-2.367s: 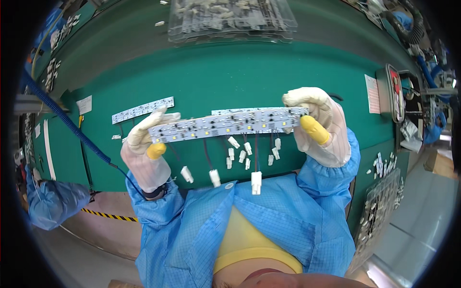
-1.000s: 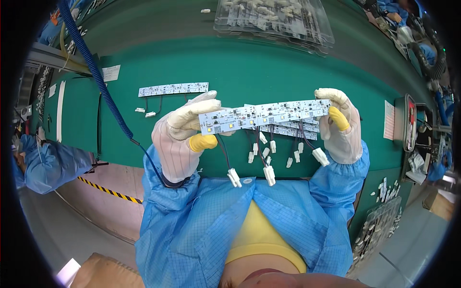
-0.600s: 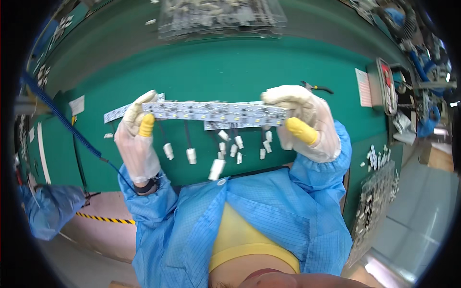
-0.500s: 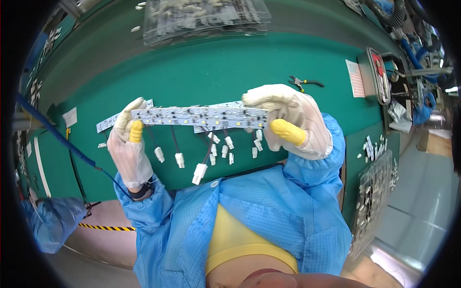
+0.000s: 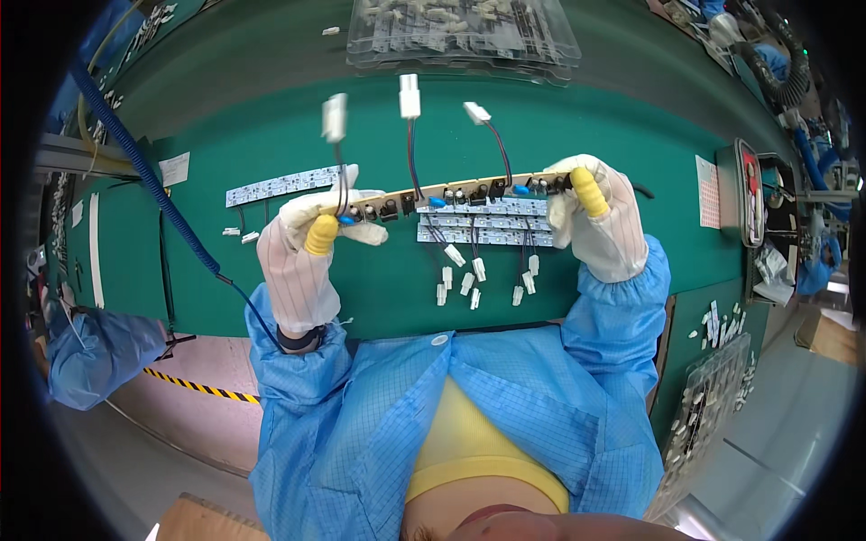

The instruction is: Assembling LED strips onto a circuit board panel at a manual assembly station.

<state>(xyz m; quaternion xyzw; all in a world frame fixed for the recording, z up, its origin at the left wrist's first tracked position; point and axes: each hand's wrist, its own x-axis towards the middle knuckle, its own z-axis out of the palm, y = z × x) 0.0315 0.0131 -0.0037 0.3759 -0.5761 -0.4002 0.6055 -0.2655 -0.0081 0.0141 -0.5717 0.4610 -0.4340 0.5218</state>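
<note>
Both my gloved hands hold a long narrow circuit board strip (image 5: 451, 194) above the green mat (image 5: 271, 117). My left hand (image 5: 311, 248) grips its left end and my right hand (image 5: 600, 221) grips its right end. The strip is turned so its dark components face me. Three wires with white plug connectors (image 5: 409, 95) fly up from it, blurred. Under it, a stack of similar white strips (image 5: 483, 225) lies on the mat with several white connectors (image 5: 469, 279) trailing toward me.
Another white strip (image 5: 280, 185) lies on the mat at the left. Clear plastic trays (image 5: 460, 32) of parts stand at the far edge. A blue coiled cable (image 5: 144, 171) crosses the left side. A paper label (image 5: 708, 189) and a framed device (image 5: 749, 189) sit at the right.
The strip has been flipped over: its white face showed before, now its component side faces me. The wires that hung down have swung upward.
</note>
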